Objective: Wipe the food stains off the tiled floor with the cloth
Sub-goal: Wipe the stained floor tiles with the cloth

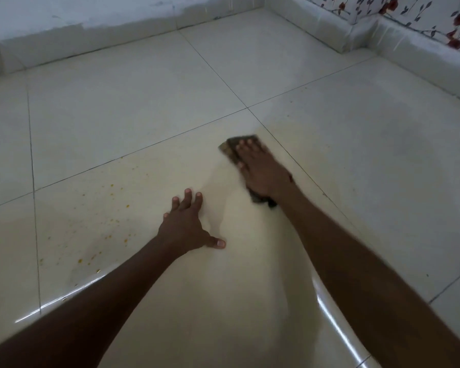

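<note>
A dark folded cloth [230, 147] lies flat on the pale tiled floor [144, 110], near the middle of the view. My right hand [260, 168] presses down on it with straight fingers; part of the cloth sticks out behind the wrist. My left hand [189, 224] rests flat on the tile with fingers spread, lower left of the cloth. Orange food stains [112, 211] are scattered over the tile to the left of my left hand. A wet sheen covers the tile between my hands.
A low tiled skirting [117, 41] runs along the far wall, and another skirting [398, 38] below flowered wallpaper steps out at the upper right. Dark grout lines [215, 70] cross the floor.
</note>
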